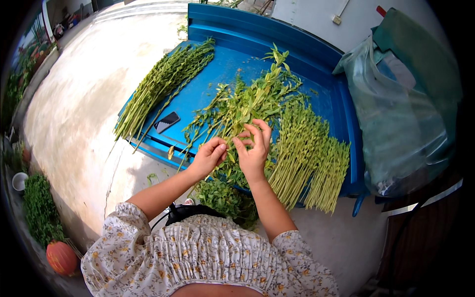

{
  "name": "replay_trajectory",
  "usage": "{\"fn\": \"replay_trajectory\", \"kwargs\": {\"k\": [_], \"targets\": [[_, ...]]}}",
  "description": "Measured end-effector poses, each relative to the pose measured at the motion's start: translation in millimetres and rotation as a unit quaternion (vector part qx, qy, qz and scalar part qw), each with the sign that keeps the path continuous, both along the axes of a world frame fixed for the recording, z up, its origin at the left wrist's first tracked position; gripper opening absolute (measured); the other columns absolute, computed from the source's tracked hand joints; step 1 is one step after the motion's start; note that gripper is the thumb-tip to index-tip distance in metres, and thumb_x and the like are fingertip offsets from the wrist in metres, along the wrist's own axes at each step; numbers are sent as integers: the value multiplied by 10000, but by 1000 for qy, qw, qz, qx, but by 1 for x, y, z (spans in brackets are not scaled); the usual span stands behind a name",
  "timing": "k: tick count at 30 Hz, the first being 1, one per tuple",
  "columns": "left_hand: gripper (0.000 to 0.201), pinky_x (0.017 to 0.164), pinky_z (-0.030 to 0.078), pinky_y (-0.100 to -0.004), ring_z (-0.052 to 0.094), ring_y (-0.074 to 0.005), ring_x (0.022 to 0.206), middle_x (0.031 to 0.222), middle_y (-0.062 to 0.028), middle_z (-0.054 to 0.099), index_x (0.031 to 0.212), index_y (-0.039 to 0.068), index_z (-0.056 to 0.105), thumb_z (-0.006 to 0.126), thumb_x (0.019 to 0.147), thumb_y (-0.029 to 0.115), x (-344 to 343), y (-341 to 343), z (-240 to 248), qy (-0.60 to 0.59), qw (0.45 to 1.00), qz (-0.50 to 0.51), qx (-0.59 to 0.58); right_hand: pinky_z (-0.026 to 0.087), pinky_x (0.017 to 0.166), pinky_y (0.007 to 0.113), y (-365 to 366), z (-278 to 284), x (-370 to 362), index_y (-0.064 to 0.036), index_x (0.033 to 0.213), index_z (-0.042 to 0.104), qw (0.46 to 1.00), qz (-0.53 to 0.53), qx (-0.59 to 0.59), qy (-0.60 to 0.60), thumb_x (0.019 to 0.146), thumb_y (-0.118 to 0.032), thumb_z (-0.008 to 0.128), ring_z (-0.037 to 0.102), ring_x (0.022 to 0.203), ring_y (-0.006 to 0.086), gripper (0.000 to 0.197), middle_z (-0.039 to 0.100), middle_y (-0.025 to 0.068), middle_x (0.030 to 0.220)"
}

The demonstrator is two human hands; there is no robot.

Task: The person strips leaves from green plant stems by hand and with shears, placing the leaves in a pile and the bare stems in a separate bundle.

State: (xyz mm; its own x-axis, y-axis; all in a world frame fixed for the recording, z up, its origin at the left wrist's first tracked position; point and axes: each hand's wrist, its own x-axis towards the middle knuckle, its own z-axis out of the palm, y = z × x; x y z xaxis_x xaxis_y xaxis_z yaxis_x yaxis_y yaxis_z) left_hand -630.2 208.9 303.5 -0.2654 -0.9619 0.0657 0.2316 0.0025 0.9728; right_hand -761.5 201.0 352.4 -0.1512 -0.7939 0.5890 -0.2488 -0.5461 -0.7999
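My left hand (212,154) is closed in a pinch over the near edge of a blue truck bed (217,62). Whatever it pinches is too small to make out. Close beside it, my right hand (255,148) has its fingers bent and apart, with nothing visible in them. Just beyond both hands lies a loose pile of leafy green stalks (252,99), some leaves yellowing. To the right, stripped stalks with green pods (302,153) lie side by side, stems toward me. Another bundle of podded stalks (166,84) rests at the bed's left side.
A dark phone (166,122) lies on the bed near the left bundle. Below the near edge, dropped leaves (222,198) are heaped. Clear plastic sheeting (396,114) hangs at the right. Potted plants and a reddish round gourd (62,257) line the left side of the concrete yard.
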Motion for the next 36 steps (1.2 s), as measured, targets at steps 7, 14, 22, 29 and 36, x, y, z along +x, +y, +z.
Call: {"fn": "replay_trajectory", "kwargs": {"k": [7, 14, 22, 29, 36], "targets": [[141, 415, 259, -181, 340, -37, 473, 603, 22, 447, 897, 78, 478, 420, 923, 205, 7, -4, -11, -15, 1000, -3, 4, 468, 546, 298, -3, -12, -8, -16, 829, 576, 984, 38, -76, 160, 690, 53, 618, 575, 670, 221, 161, 543, 79, 786], [172, 417, 250, -179, 335, -37, 471, 584, 24, 450, 883, 82, 487, 409, 928, 229, 6, -7, 0, -39, 999, -20, -1, 467, 564, 300, 39, -43, -13, -21, 786, 576, 968, 167, 5, 187, 687, 41, 622, 583, 673, 226, 125, 548, 68, 772], [192, 407, 254, -187, 341, -50, 448, 559, 14, 442, 885, 76, 481, 401, 930, 245, 8, -1, -1, -32, 998, -48, -13, 427, 545, 288, -4, -2, -26, -7, 1062, 516, 997, -23, 54, 48, 792, -125, 610, 533, 629, 176, 309, 532, 114, 1018], [221, 396, 236, -196, 308, -56, 431, 539, 5, 424, 889, 74, 478, 388, 931, 272, 2, -2, 3, 34, 996, -76, 23, 462, 532, 318, 15, -20, -21, -26, 792, 590, 977, 14, -49, 207, 722, -37, 636, 584, 618, 250, 84, 573, 92, 722], [219, 380, 223, -193, 278, -58, 404, 521, -6, 418, 883, 67, 484, 398, 926, 264, 9, -14, 10, 126, 988, -75, 49, 467, 580, 282, 33, -55, -3, -9, 1135, 460, 947, 235, 213, 61, 750, -71, 637, 576, 639, 174, 428, 570, 92, 897]]}}
